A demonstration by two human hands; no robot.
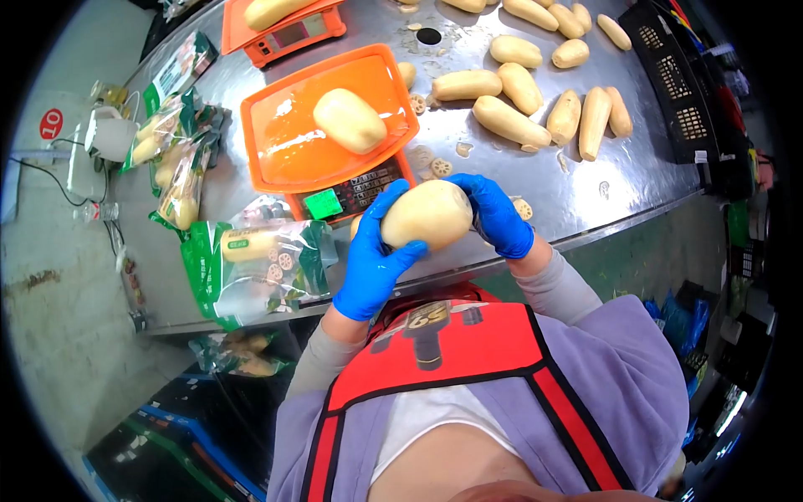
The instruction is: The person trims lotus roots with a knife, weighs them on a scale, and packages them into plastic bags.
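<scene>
A thick, pale peeled lotus root segment (427,216) is held up in front of me at the table's near edge. My left hand (376,251), in a blue glove, wraps round its left side with the thumb across the lower front. My right hand (498,219), also gloved in blue, is curled against its right end; some of those fingers are hidden behind it. Just beyond my hands stands an orange weighing scale (255,155) with a green-lit display. Another lotus root segment (350,121) lies in its pan. A packaging bag (259,263) with lotus root inside lies left of my left hand.
Several lotus roots (512,121) lie across the metal table (602,197), with cut slices (441,167) near the scale. A second orange scale (284,38) stands at the back. Several filled bags (177,180) lie at left. A black crate (669,92) borders the right side.
</scene>
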